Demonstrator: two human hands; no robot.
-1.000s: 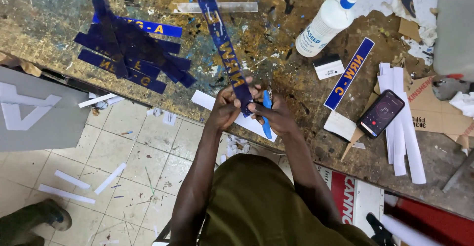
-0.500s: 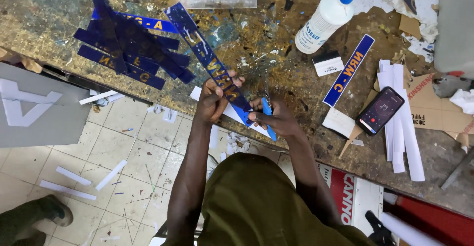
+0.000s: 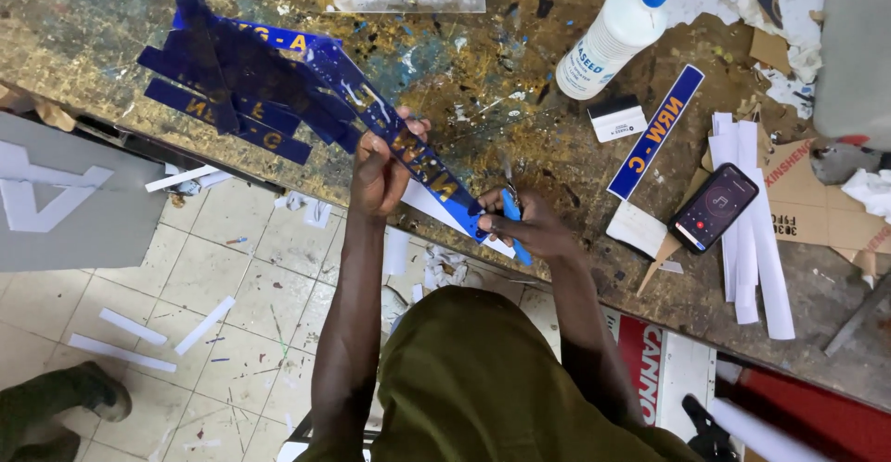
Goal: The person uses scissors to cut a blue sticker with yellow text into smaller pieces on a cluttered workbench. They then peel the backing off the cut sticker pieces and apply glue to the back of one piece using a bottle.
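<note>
My left hand [image 3: 379, 171] grips a long blue strip with gold lettering [image 3: 408, 151] near its middle, holding it slanted above the bench edge. My right hand [image 3: 531, 225] is closed on a blue-handled cutter [image 3: 513, 223], its blade end touching the strip's lower right end. The strip's far end lies over a pile of similar blue lettered strips [image 3: 232, 86] on the paint-stained workbench [image 3: 483, 82].
A white glue bottle [image 3: 613, 37], a clear ruler [image 3: 408, 3], another blue lettered strip [image 3: 656, 131], a phone [image 3: 713, 208] and white paper strips [image 3: 752, 230] lie on the bench. A grey panel [image 3: 65, 193] leans at left. Paper scraps litter the tiled floor [image 3: 213, 276].
The blue strip has swung from pointing straight away to slanting left onto the pile. My left hand slid up along it; my right hand stayed at its lower end.
</note>
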